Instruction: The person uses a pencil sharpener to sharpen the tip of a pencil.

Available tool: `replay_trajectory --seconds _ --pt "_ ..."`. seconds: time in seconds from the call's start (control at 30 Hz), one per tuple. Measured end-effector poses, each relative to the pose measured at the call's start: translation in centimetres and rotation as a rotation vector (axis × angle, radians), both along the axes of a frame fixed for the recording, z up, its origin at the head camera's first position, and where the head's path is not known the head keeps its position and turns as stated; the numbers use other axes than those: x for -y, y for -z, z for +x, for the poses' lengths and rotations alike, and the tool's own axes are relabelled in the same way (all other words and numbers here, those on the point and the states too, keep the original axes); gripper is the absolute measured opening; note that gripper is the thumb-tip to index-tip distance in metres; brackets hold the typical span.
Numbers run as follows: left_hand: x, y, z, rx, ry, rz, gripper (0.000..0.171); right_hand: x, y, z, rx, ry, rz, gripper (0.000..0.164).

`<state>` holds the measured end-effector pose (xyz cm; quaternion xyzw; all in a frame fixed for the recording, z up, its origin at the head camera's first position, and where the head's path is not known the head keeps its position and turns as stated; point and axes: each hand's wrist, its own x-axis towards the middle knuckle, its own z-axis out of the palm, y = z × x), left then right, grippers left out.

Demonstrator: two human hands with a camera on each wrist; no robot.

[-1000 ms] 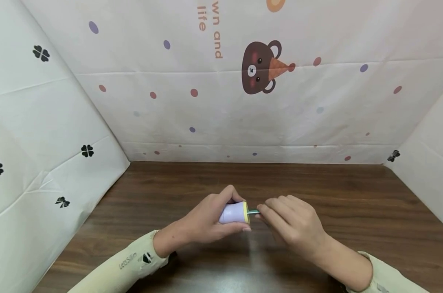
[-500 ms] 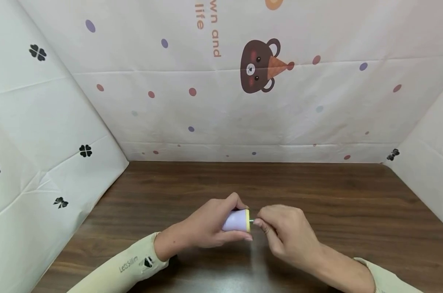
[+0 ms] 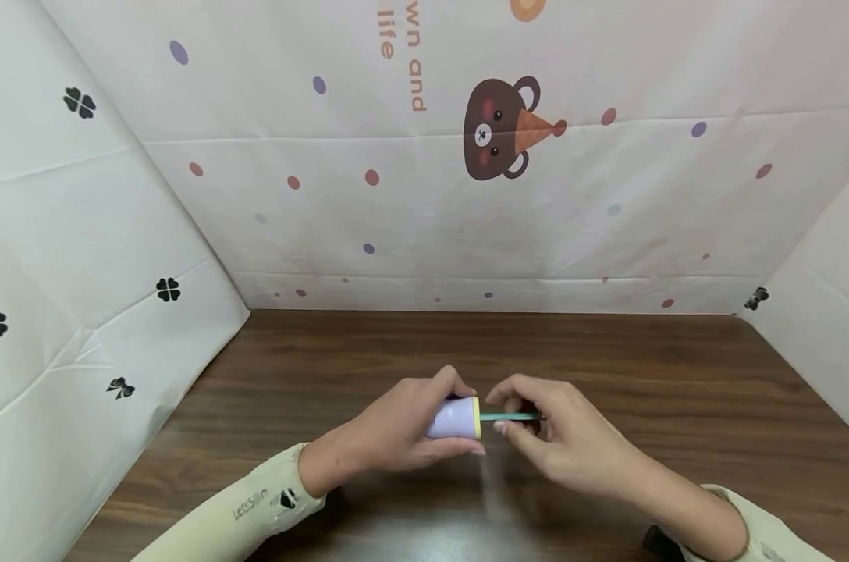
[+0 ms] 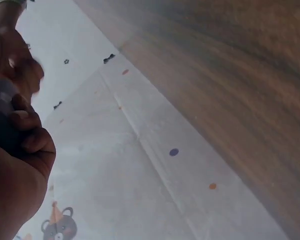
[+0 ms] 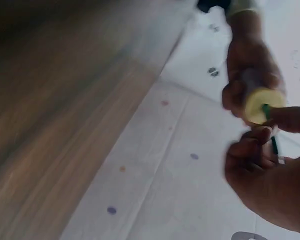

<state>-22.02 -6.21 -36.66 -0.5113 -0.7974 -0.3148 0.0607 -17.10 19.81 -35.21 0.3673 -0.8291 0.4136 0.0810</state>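
Left hand: the left hand (image 3: 396,425) grasps a lilac cylinder (image 3: 454,419), thumb along one side and fingers along the other.
Right hand: the right hand (image 3: 565,433) has its fingers curled loosely about a green stick (image 3: 512,417), thumb tip right by it, index fingertip apart above it; how firmly it grips cannot be told.
Cylinder: on its side in the left hand, above the worktop (image 3: 326,351), yellow rim (image 3: 477,418) facing the right hand.
Stick: runs from the rim to the right hand, bridging the two hands.
Hidden: the cylinder's far end, inside the left palm; the stick's inner end.
Cut off: the cylinder, at the left wrist view's edge.
Hard to make out: the right fingertips, dark and blurred in the right wrist view.
Beyond: a pale patterned sheet (image 3: 424,211) behind the worktop.
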Motion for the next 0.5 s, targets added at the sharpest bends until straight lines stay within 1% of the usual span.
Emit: replay_trajectory --seconds 0.03,0.07,0.13,0.2,0.23,0.27,0.3,0.33,0.37,0.4,0.43,0.47,0.5 --pt "0.1 0.0 -0.1 0.047 -0.005 0.022 0.050 0.1 0.1 -0.2 -0.155 0.007 0.000 0.005" --pt "0.1 0.0 -0.1 0.092 -0.007 0.043 0.049 0.3 0.2 -0.5 -0.328 0.009 0.002 0.005" --pt "0.2 -0.1 -0.1 0.168 -0.003 0.084 0.046 0.7 0.2 -1.2 -0.693 0.011 0.007 0.018" --pt "0.2 -0.1 -0.1 0.225 0.018 0.117 0.044 1.1 -0.2 -1.9 -1.023 0.023 -0.002 0.028" --pt "0.1 -0.1 -0.1 0.245 0.036 0.128 0.043 1.4 -0.3 -2.1 -1.158 0.025 -0.015 0.030" --pt "0.1 -0.2 0.0 0.258 0.055 0.132 0.043 1.6 -0.5 -2.3 -1.247 0.012 -0.031 0.031" --pt "0.0 -0.2 0.0 0.260 0.073 0.133 0.042 1.8 -0.6 -2.4 -1.301 -0.001 -0.046 0.032" --pt "0.0 -0.2 0.1 0.256 0.086 0.129 0.043 1.9 -0.6 -2.5 -1.320 -0.009 -0.059 0.034" --pt "0.0 -0.3 0.2 0.245 0.092 0.123 0.043 2.0 -0.5 -2.4 -1.301 -0.013 -0.066 0.035" --pt "0.0 -0.3 0.2 0.228 0.092 0.115 0.044 2.1 -0.3 -2.2 -1.250 -0.017 -0.072 0.035" --pt "0.0 -0.4 0.3 0.201 0.087 0.104 0.045 2.2 0.0 -1.9 -1.165 -0.015 -0.071 0.036" --pt "0.0 -0.4 0.3 0.165 0.078 0.088 0.046 2.2 0.3 -1.6 -1.050 -0.017 -0.074 0.034" --pt "0.0 -0.5 0.3 0.111 0.065 0.068 0.048 2.1 0.7 -1.2 -0.900 -0.019 -0.076 0.032"
